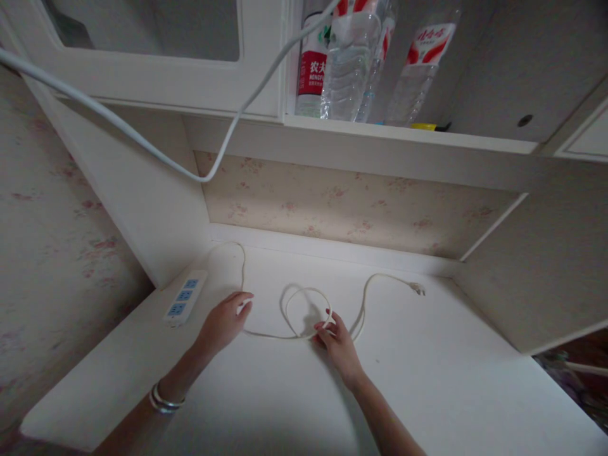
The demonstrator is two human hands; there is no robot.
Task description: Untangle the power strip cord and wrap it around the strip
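A white power strip (185, 297) with blue socket faces lies at the left of the white desktop. From its far end a thin pale power cord (270, 336) runs across the desk, forms a round loop in the middle and ends at a plug (417, 289) on the right. My left hand (227, 322), a silver bangle on its wrist, is curled round the cord to the right of the strip; a small gap shows between thumb and fingers. At the loop's right side, my right hand (335, 339) grips the cord between thumb and fingers.
Above the desk is a cabinet shelf (408, 134) with several plastic bottles (351, 63). A thick white cable (156, 152) hangs across the upper left, near the camera. Side panels (137, 190) and a flower-patterned back wall (332, 201) enclose the desk (427, 380).
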